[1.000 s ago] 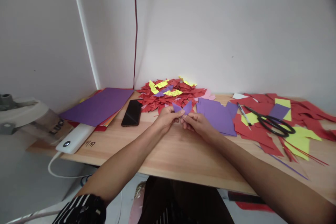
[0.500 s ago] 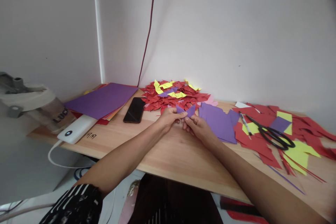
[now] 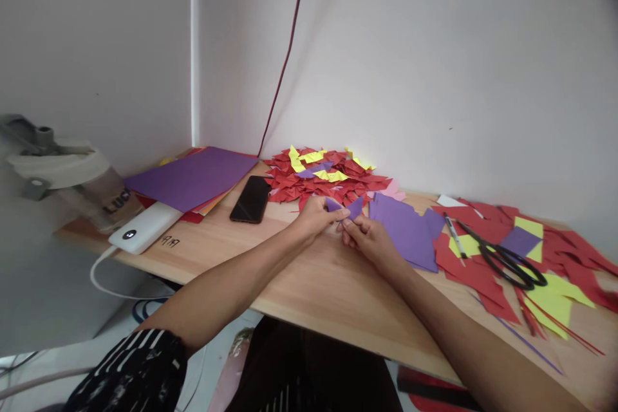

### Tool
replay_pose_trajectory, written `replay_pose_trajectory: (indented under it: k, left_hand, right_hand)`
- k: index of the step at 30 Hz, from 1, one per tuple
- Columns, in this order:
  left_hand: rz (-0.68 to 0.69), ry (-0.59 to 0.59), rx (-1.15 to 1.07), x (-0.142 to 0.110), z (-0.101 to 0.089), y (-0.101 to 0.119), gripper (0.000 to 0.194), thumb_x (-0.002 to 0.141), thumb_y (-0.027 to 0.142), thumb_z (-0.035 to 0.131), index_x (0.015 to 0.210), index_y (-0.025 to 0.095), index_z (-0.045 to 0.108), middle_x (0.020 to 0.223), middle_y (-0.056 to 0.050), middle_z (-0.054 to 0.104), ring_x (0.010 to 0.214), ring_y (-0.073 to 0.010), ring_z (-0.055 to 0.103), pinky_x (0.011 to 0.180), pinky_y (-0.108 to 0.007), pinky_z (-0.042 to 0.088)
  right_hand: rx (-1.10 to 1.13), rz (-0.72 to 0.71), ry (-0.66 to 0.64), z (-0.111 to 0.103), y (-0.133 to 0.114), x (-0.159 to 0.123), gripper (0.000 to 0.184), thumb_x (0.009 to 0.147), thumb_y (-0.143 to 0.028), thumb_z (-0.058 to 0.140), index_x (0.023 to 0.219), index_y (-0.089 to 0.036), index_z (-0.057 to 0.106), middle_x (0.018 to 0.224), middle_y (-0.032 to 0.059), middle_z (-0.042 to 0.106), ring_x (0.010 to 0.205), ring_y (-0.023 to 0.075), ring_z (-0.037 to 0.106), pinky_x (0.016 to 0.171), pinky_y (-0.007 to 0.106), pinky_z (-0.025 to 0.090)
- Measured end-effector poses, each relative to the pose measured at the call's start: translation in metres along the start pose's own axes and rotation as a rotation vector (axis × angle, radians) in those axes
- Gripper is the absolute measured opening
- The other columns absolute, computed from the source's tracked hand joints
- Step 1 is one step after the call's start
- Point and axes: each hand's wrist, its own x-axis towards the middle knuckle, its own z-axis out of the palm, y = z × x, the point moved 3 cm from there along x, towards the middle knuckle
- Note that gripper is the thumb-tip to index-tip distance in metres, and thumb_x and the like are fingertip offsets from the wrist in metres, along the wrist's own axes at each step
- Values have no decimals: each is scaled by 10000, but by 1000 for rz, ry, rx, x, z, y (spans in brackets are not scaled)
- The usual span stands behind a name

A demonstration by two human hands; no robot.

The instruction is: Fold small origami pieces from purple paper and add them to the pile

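Observation:
Between my two hands is a small folded purple paper (image 3: 356, 207) with two pointed ends sticking up. My left hand (image 3: 318, 214) pinches its left side, thumb on the near face. My right hand (image 3: 365, 235) grips the lower right part between thumb and fingers. Just behind my hands lies a heap of folded paper pieces (image 3: 309, 187), mostly red with some yellow and purple ones. A stack of purple paper sheets (image 3: 408, 235) lies right beside my right hand.
Black scissors (image 3: 512, 264) and a pen (image 3: 454, 235) lie on red and yellow paper scraps at right. Left of my hands are a phone (image 3: 250, 199), a white power bank (image 3: 145, 228), large purple sheets (image 3: 197, 177) and a clear bottle (image 3: 91, 187). A cable (image 3: 291, 45) hangs along the wall.
The view has swung slightly, so the things on the table appear shifted right. Both hands still hold the folded purple paper, with only a slight shift of the fingers.

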Motion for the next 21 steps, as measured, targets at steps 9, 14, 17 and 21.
replay_pose_trajectory:
  k: [9,14,17,21]
  left_hand:
    - [-119,-55,-184,5,-2,-15,405,608,425,817,596,108,565,535,-11,568,470,-71,481,524,-227,352]
    - [-72,18,-99,5,-3,-14,383,646,413,788,583,121,548,475,15,528,458,-67,466,507,-218,321]
    - [-69,37,-45,4,-3,-13,374,647,415,782,588,124,555,463,20,524,460,-72,467,503,-218,317]
    - [-71,68,-6,4,-3,-14,384,637,442,782,632,117,577,507,12,560,481,-76,490,515,-216,338]
  right_hand:
    - [-3,-27,-23,1,2,2,473,861,-612,491,676,-190,602,531,0,558,472,121,474,495,264,375]
    - [-24,7,27,2,1,3,444,862,-545,505,604,-191,578,525,-3,549,468,112,465,491,253,368]
    - [-53,33,28,2,1,3,413,850,-489,512,571,-191,567,512,-2,543,462,110,457,492,254,362]
    - [-18,47,21,1,2,2,379,852,-479,503,620,-188,581,495,-16,520,441,105,422,464,249,329]
